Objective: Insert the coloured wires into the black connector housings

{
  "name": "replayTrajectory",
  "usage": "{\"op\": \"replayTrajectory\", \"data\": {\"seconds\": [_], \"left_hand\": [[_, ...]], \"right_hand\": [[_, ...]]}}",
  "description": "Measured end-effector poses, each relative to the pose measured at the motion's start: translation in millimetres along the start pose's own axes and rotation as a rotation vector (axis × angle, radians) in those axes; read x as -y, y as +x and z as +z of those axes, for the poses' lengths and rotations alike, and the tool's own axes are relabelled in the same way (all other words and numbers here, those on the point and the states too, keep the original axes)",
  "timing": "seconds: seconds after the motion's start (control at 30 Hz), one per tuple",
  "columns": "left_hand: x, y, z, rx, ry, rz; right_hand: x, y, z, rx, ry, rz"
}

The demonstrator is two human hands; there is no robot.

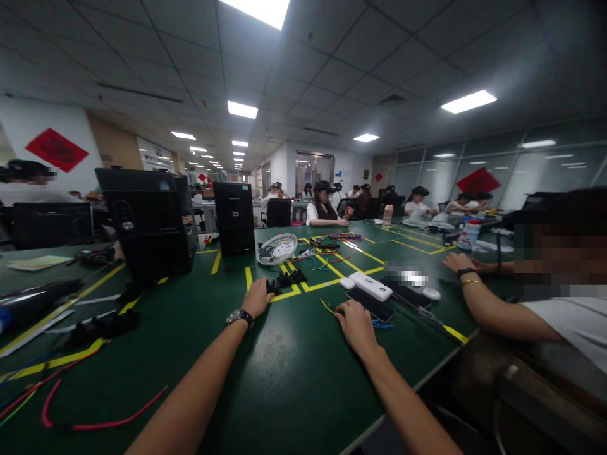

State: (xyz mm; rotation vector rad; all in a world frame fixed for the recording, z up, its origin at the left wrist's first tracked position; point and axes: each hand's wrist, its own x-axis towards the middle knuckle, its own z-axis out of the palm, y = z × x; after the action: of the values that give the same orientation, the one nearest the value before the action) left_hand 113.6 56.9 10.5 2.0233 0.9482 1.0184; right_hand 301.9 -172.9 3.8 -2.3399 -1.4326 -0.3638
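My left hand (257, 297), with a dark watch on its wrist, closes its fingers on the near end of a black ridged block strip (288, 279) that looks like a terminal block. The strip lies on the green table across yellow tape. My right hand (356, 323) rests low over the table, its fingers bent downward. A yellow-green wire (326, 306) runs to its fingertips, which appear to pinch it. Blue wires (383, 325) lie just beyond that hand, partly hidden by it. A dark phone (372, 304) is next to its knuckles.
A white power bank (370, 286) lies past the phone. Farther back are a white basket (277, 249) and loose coloured wires (327, 251). Two black computer cases (234, 218) stand left. A co-worker's forearm (488, 306) rests at right. Red wires (104, 424) lie front left.
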Motion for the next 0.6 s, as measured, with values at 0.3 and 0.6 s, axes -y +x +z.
{"op": "replayTrajectory", "data": {"seconds": [0.3, 0.6], "left_hand": [[-10.5, -64.3, -8.5, 0.119, 0.184, 0.207], [-21.7, -127.8, -35.7, 0.154, -0.457, -0.062]], "right_hand": [[1.1, 3.9, -5.3, -0.083, -0.017, 0.059], [28.8, 5.1, -12.6, -0.263, 0.277, -0.139]]}}
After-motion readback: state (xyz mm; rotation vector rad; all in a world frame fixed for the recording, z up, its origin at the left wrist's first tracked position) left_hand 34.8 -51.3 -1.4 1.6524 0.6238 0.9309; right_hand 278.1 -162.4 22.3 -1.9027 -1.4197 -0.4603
